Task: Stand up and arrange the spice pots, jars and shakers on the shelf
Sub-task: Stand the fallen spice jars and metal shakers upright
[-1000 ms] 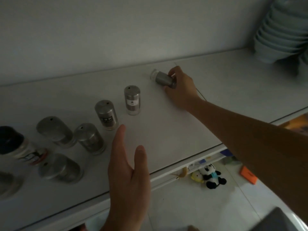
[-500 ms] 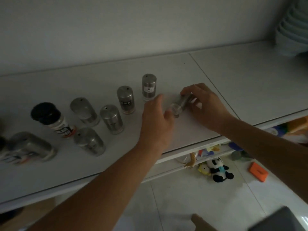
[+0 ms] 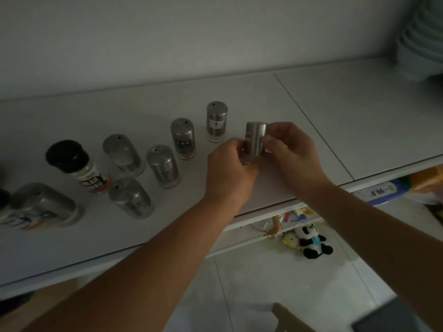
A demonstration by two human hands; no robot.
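The cylindrical brushed-steel shaker point(image 3: 255, 142), half a second ago lying sideways, is now tipped upright between left hand point(image 3: 229, 170) and right hand point(image 3: 291, 149), both gripping it, ready to join the row.

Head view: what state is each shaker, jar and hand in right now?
held shaker: upright, base hidden behind fingers
left hand: grips the held shaker low down
right hand: pinches its upper side
five other shakers: standing on the shelf
black-lidded jar: standing
leftmost jar: standing or lying, cannot tell
bowls: stacked
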